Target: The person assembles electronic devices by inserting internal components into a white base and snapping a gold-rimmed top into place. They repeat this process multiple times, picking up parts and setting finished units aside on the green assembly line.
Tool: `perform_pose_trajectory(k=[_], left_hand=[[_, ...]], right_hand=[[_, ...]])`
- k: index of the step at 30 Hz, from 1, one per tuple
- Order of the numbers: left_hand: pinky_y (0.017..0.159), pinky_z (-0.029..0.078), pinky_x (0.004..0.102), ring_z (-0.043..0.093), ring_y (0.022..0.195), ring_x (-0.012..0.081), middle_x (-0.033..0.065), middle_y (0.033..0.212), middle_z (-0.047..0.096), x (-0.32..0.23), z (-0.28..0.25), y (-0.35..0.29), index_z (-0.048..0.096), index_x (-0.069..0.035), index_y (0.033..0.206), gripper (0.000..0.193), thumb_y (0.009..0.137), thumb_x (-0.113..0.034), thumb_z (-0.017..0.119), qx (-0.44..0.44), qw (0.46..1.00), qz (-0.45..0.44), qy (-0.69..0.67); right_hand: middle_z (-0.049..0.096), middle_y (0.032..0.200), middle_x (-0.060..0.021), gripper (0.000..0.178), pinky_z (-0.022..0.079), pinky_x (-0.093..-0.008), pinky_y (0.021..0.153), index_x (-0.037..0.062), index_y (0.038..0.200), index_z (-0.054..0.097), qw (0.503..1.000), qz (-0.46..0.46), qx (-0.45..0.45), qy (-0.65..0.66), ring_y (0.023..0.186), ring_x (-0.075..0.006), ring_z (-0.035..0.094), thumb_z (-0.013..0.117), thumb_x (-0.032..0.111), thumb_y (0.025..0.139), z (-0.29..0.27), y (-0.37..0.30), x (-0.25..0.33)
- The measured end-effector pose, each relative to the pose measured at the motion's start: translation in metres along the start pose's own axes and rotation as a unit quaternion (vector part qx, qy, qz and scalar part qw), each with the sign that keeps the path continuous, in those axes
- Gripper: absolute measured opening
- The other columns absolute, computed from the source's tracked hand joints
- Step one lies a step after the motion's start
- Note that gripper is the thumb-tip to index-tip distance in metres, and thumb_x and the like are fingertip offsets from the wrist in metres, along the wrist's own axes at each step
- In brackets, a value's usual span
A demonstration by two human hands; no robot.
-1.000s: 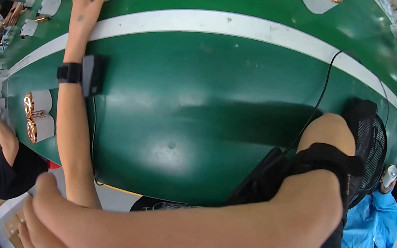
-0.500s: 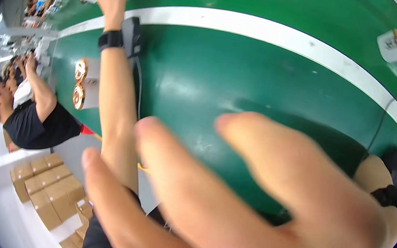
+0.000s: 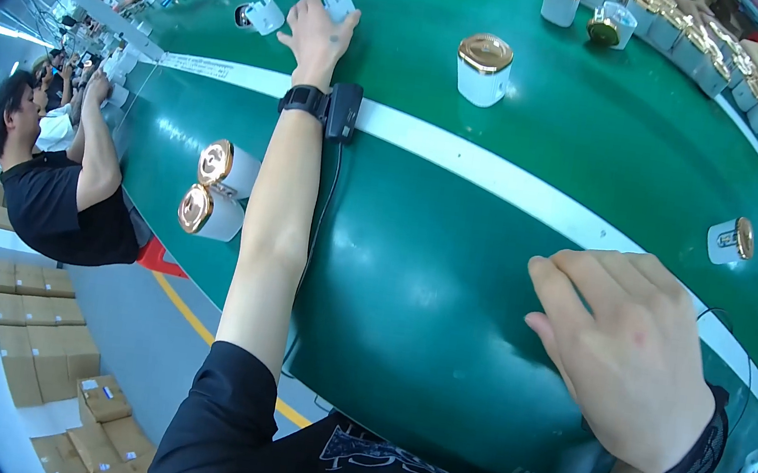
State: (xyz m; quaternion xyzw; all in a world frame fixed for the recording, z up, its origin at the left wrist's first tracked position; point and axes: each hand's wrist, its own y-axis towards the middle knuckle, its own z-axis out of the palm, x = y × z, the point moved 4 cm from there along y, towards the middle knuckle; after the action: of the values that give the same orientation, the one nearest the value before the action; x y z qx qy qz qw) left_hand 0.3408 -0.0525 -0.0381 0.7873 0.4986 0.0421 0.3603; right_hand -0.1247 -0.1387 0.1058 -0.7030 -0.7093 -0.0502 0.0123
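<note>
At the far left of the green table, my left hand (image 3: 317, 35) reaches out with fingers spread. A white container (image 3: 338, 4) lies between its fingers and thumb; whether they touch it I cannot tell. Beside this hand is another white container (image 3: 261, 14) lying on its side. My right hand (image 3: 626, 341) hovers over the near right part of the table, holding nothing, its fingers slightly bent and its thumb apart. Two white jars with shiny copper-coloured lids (image 3: 215, 191) lie left of my left forearm.
A white strip (image 3: 502, 171) crosses the green table (image 3: 413, 270). Beyond it stand a copper-lidded jar (image 3: 484, 70) and, far right, another (image 3: 731, 241). A black box (image 3: 345, 112) with a cable sits at my left wrist. A co-worker (image 3: 72, 167) works at left, above stacked cartons (image 3: 47, 356).
My right hand has moved away from close before the camera, down to the right. The view has shifted, showing more jars at the back. My left hand stays by the white container.
</note>
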Motion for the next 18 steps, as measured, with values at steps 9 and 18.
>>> perform_pose_trajectory(k=[9, 18], left_hand=[[0.111, 0.039, 0.0569, 0.042, 0.136, 0.0418, 0.0172, 0.145, 0.046, -0.013, -0.020, 0.003, 0.059, -0.012, 0.142, 0.077, 0.075, -0.041, 0.086, 0.107, 0.992, -0.063, -0.023], [0.100, 0.045, 0.0472, 0.047, 0.121, 0.0348, 0.0135, 0.128, 0.048, -0.089, -0.118, -0.081, 0.062, -0.016, 0.135, 0.070, 0.072, -0.029, 0.090, 0.108, 0.962, 0.155, -0.197]], right_hand=[[0.066, 0.100, -0.0093, 0.033, 0.052, -0.0405, 0.082, 0.0050, 0.115, 0.066, 0.997, -0.028, 0.065, -0.014, 0.091, -0.0285, 0.067, 0.075, 0.020, 0.087, 0.032, 0.022, -0.019], [0.069, 0.112, -0.0144, 0.036, 0.054, -0.0419, 0.084, 0.0049, 0.126, 0.064, 0.984, 0.062, -0.073, 0.148, 0.096, -0.0295, 0.069, 0.066, 0.028, 0.098, 0.034, 0.047, -0.052]])
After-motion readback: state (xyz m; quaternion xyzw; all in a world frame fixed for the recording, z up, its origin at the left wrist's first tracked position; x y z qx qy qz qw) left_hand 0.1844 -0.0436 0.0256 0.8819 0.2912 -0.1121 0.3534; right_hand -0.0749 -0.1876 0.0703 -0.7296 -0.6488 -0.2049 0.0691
